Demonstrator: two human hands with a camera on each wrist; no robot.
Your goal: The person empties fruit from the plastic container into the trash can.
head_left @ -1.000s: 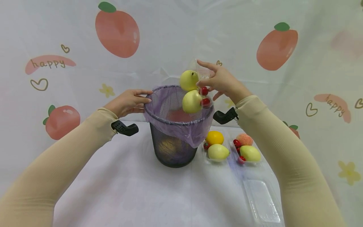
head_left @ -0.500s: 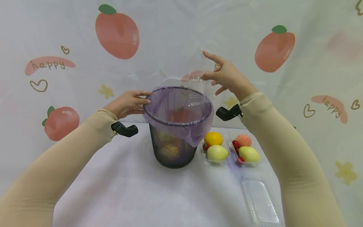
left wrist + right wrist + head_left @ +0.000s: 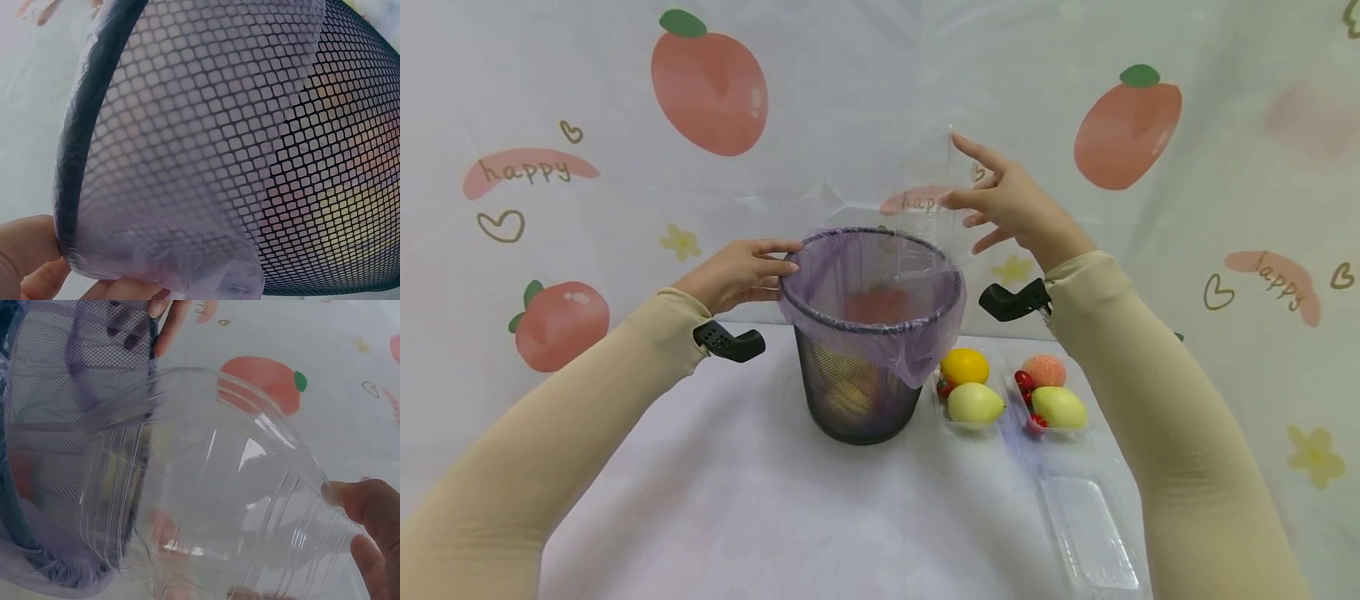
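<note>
A black mesh wastebasket (image 3: 861, 412) stands upright, lined with a purple plastic bag (image 3: 910, 358) folded over its rim. My left hand (image 3: 737, 273) holds the rim at the left, thumb and fingers on either side of it in the left wrist view. Above the right side of the opening, my right hand (image 3: 1011, 200) grips a clear plastic fruit tray (image 3: 212, 481) by its edge. The tray is tipped on its side and holds no fruit; its lower end overlaps the bin mouth. Blurred yellow and red shapes show through the mesh (image 3: 350, 219).
Right of the bin stand two clear trays of fruit: one has an orange fruit (image 3: 965, 367) and a pale yellow one (image 3: 975, 405), the other a peach (image 3: 1045, 372) and small red fruits. An empty clear tray (image 3: 1093, 533) lies nearer. A printed cloth hangs behind.
Two pale yellow fruits and the small red ones have left the tray in my right hand. That hand has moved slightly up and right. My left hand stays on the rim.
</note>
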